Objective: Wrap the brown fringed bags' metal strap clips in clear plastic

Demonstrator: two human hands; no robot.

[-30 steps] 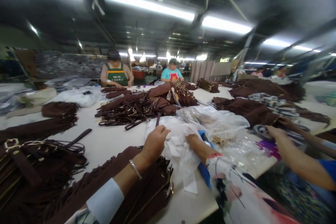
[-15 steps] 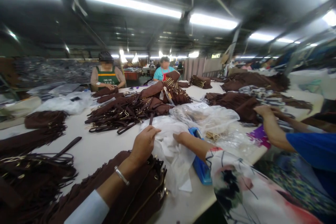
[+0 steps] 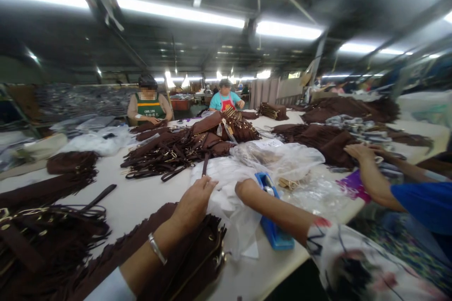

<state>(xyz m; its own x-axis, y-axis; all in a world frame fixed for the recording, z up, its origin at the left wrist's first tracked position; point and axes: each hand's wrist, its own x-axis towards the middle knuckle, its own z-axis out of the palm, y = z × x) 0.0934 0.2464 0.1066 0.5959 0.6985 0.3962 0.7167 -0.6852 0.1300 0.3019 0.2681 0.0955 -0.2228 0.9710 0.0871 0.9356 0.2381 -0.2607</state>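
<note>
Head view: a pale table (image 3: 141, 197) spreads beneath the fingers. Beyond the fingertips of the left hand (image 3: 193, 200), a heap of brown strapped goods (image 3: 176, 150) lies loose, apparently the share left; only one item is in hand, not yet set down. Past the hidden fingers of the right hand (image 3: 247, 191), whose state I cannot tell, a clear plastic bag (image 3: 303, 153) holds something unclear. Left fingers pinch a dark strap (image 3: 205, 163), which rises just ahead of them.
</note>
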